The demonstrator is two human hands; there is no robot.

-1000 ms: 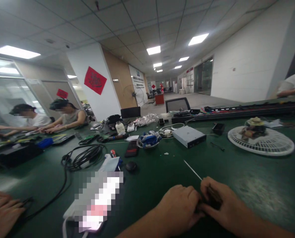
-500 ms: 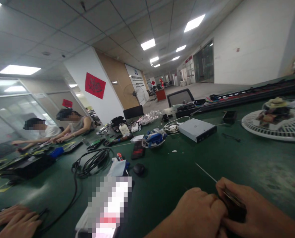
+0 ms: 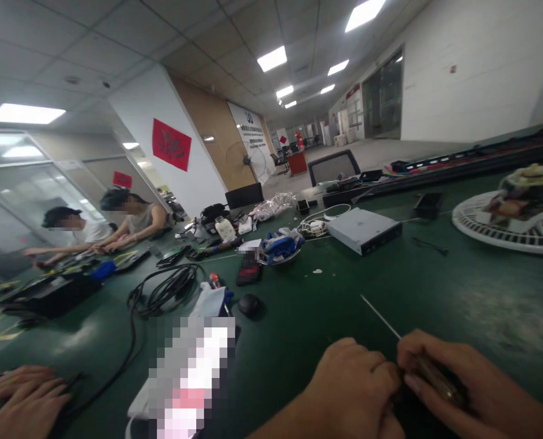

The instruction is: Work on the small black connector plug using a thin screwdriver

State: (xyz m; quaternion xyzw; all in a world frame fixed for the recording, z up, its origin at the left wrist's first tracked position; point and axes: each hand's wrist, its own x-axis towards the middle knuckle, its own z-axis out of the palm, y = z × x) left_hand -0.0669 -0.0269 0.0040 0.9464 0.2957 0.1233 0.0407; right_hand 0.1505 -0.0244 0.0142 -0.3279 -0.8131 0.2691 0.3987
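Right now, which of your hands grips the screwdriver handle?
The right hand: its fingers wrap the screwdriver handle. The left hand is nearer the mouse.

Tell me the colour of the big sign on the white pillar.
The sign is red with dark characters; head view.

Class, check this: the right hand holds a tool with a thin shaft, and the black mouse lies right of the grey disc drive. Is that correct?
Not quite: the head view shows the black mouse to the left of the grey disc drive, not the right. The right hand does hold a tool with a thin shaft.
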